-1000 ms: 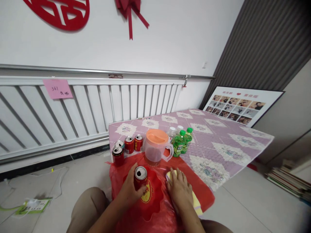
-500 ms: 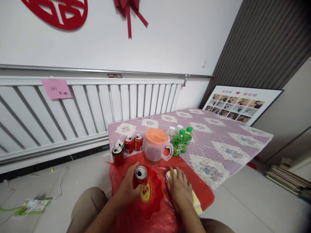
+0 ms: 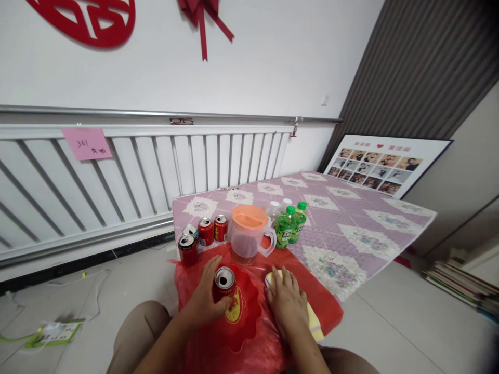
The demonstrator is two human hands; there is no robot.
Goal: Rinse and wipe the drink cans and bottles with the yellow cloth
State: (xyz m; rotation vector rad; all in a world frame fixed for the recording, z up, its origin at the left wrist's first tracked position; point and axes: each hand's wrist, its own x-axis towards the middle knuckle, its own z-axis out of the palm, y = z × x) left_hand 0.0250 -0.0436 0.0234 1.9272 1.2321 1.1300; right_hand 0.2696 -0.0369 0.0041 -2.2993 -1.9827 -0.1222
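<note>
My left hand (image 3: 205,296) is wrapped around the side of an opened red drink can (image 3: 225,280), thumb at the front. The can stands upright over a red scalloped tray (image 3: 249,332) with a yellow emblem. To the right, my right hand (image 3: 287,301) presses down on a folded yellow cloth (image 3: 314,323), fingers bent over its far end. Beneath lies red plastic sheeting (image 3: 327,301). Just beyond my hands stands a clear jug (image 3: 245,241) with an orange lid and a little liquid at its bottom.
Several opened cans (image 3: 206,232) stand at the table's left edge. Green-capped bottles (image 3: 285,228) and white-capped bottles (image 3: 273,210) stand right of the jug. A floral tablecloth (image 3: 312,221) covers the table. A radiator (image 3: 218,156) runs behind; a power strip (image 3: 54,332) lies on the floor.
</note>
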